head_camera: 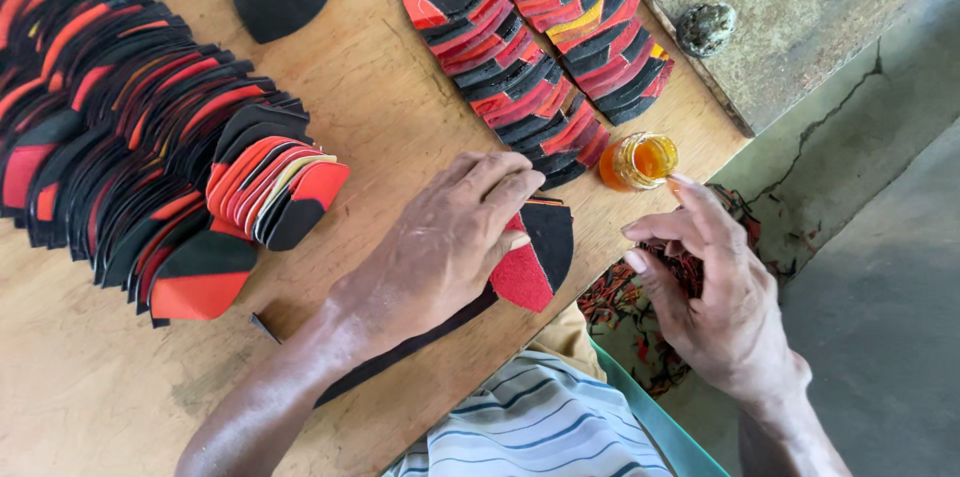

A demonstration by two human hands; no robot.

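A flat, shield-shaped cut piece of red and black material (535, 257) lies near the front edge of the bare wooden worktable (400, 107), just below the middle of the view. The left hand (450, 237) lies palm-down on its left half, fingers pressed together and flat, pinning it to the wood; a narrow dark strip (420, 342) runs out from under the hand toward 7 o'clock.

At 3 o'clock from the piece, past the table edge, the right hand (715, 297) hovers with fingers loosely curled and the index finger stretched out, its tip just beside the rim of a small open glass jar of amber-orange liquid (640, 160). Whether the fingertip touches the jar cannot be told. The jar stands on the table at 1 o'clock from the piece.

At 12 o'clock, two overlapping rows of similar red, black and yellow pieces (540, 47) run diagonally. At 9 to 10 o'clock, a large fanned mass of like pieces (130, 117) fills the left side. A weathered grey slab (790, 7) bearing a small round stone (705, 29) sits at 1 o'clock, farther off.
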